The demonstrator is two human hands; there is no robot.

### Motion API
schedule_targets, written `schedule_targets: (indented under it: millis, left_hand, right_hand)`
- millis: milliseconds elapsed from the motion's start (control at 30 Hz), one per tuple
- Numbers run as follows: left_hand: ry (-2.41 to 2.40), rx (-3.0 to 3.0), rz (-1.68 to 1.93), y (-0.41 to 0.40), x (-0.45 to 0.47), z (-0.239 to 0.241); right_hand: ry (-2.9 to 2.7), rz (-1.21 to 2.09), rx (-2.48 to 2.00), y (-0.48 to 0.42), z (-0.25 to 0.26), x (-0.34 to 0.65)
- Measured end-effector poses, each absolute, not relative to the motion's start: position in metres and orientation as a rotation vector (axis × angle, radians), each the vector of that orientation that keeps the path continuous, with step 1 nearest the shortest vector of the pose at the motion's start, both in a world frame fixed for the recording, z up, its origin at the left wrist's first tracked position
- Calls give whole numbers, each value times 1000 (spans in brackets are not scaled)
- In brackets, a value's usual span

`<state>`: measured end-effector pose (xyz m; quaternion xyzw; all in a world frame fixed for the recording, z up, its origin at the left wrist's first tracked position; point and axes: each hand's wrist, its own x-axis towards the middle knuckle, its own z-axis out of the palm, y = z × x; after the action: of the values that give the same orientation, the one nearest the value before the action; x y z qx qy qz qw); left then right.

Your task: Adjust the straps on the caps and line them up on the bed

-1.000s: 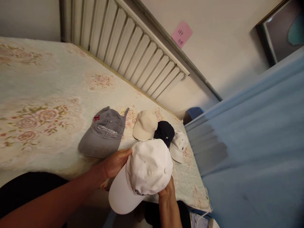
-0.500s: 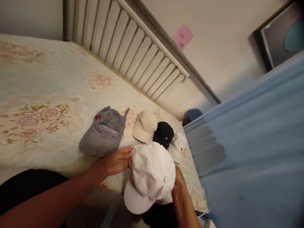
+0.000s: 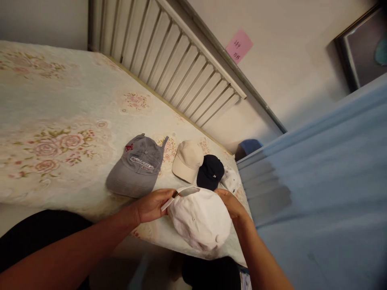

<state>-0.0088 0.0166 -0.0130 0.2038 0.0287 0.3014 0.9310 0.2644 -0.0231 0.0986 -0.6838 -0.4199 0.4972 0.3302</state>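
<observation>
A white baseball cap (image 3: 201,223) is held up between both hands, its back strap and opening facing away from me and its brim out of sight underneath. My left hand (image 3: 154,205) pinches it by the strap at the left. At the right, my right hand (image 3: 231,203) grips the cap's edge, fingers partly hidden. On the bed beyond lie a grey cap (image 3: 137,167) with lettering, a beige cap (image 3: 188,161), a black cap (image 3: 210,172) and another white cap (image 3: 231,180), in a row from left to right.
Floral bedding (image 3: 75,96) covers the bed under the caps. A metal bed rail (image 3: 181,60) runs along the wall side. A blue curtain (image 3: 308,201) hangs at the right, and a pink note (image 3: 239,46) is stuck on the wall.
The held white cap has tipped so its brim went out of view and its back opening shows. My right hand has moved up from its side to its far edge.
</observation>
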Motion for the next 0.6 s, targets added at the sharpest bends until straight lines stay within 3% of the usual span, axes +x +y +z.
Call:
schedule_targets:
  millis: [600]
  left_hand:
    - [52, 432, 588, 15, -9, -4]
  right_hand:
    - [-1092, 1180, -1739, 5, 90, 256]
